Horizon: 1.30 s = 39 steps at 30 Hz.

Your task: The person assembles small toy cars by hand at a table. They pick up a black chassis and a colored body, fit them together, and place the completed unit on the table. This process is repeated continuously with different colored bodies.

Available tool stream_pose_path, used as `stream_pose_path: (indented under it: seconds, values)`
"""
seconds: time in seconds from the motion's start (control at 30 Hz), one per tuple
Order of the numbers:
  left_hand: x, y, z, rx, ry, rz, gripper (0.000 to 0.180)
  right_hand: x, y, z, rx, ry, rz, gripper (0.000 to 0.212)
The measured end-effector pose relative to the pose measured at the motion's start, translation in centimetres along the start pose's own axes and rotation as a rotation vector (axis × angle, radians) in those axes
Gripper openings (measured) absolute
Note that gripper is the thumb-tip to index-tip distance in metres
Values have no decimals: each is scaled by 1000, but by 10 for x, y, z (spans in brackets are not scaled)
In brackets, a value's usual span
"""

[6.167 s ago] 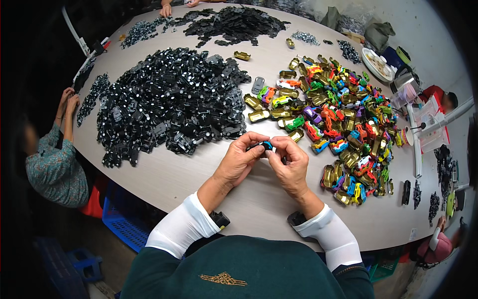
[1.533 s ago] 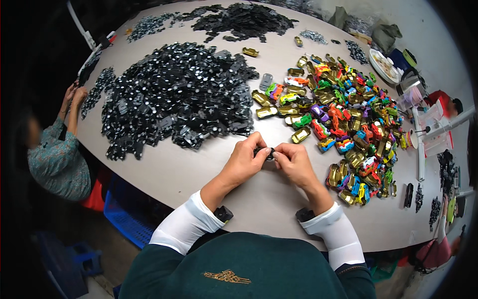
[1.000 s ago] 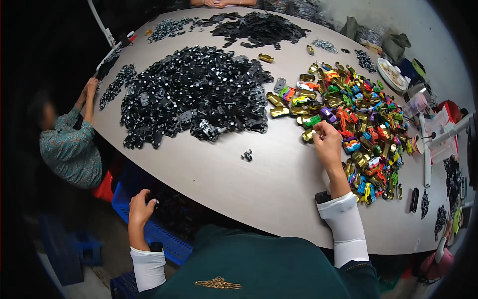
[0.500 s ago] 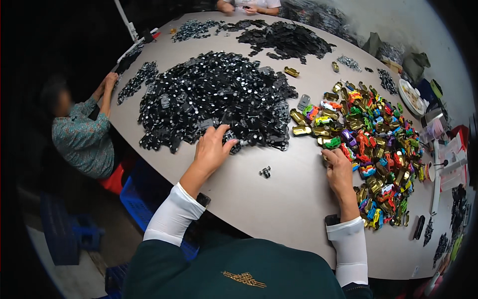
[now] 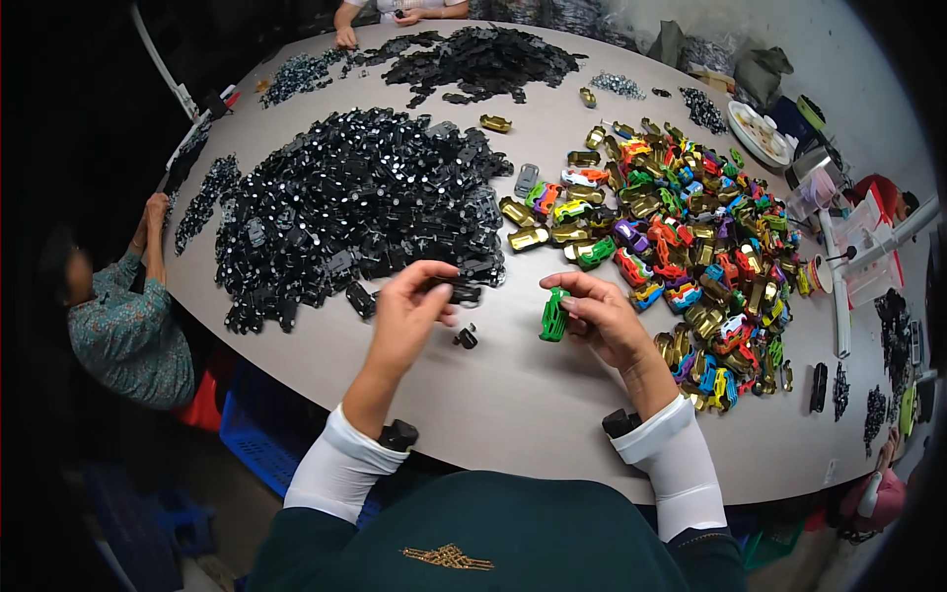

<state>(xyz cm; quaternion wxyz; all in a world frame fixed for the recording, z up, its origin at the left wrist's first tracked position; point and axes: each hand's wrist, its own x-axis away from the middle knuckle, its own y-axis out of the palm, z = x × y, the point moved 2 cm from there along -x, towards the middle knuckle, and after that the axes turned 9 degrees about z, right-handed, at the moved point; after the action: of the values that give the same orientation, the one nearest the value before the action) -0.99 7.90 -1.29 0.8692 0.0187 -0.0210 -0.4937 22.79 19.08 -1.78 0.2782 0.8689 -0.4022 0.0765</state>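
Right hand [image 5: 604, 321] pinches a green toy car body [image 5: 554, 315] upright above the table [image 5: 513, 414]. Left hand [image 5: 412, 308] closes on a black part [image 5: 462, 292] at the near edge of the black parts heap [image 5: 345, 212]. A small loose black piece [image 5: 466, 337] lies between the hands. Colourful car pile [image 5: 681, 237] lies beyond, to the right.

Green toy car shell [image 5: 553, 316] upright in right hand [image 5: 604, 321] (fingertips).
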Motion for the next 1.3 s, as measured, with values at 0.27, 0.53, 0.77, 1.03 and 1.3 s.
stream_pose_path:
  seconds: [0.27,0.53,0.77,1.03,1.3]
  values:
    - [-2,75,-31,198,-281,-222,22,-1,4,2,123,-297,177,37]
    - [-2,88,-51,303,-331,-251,27,-11,-12,10,-46,-344,299,30]
    - [-4,88,-51,266,-284,-257,28,-12,-7,13,150,-343,313,35]
    - [-6,85,-57,373,-353,-215,36,-5,-5,-4,589,-963,334,26]
    - [-5,86,-51,558,-421,-295,39,-3,9,10,340,-744,252,20]
